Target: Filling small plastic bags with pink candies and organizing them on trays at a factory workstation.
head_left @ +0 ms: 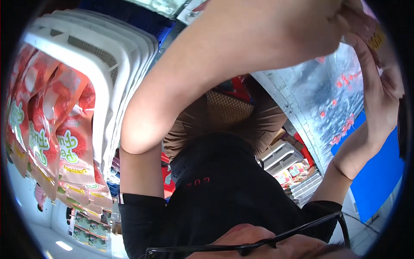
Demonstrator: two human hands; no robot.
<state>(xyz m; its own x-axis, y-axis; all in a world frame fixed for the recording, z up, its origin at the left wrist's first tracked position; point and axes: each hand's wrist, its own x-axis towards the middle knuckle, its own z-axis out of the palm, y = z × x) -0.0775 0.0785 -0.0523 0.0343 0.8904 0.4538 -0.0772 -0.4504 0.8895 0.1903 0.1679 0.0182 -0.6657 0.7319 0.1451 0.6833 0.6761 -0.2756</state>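
Up at the far right rim, both of my hands are close together at a pinkish packet (pixel 376 41) with yellow print. My left arm reaches across the top of the view, and my left hand (pixel 338 26) is bent at the wrist over the packet. Its fingers are mostly hidden, but they appear closed at the packet's upper part. From below comes my right hand (pixel 381 88), with one long finger stretched up along the packet's near edge and the others curled at its side. The dark rim cuts off the rest of the packet.
A stack of white plastic baskets (pixel 92 56) stands at left, beside several pink pouches (pixel 47 116). Red bits lie on a shiny silvery work surface (pixel 297 93) under my hands. A blue panel (pixel 375 172) is at right. Below, a white crate (pixel 280 157) sits near small packets (pixel 297 169).
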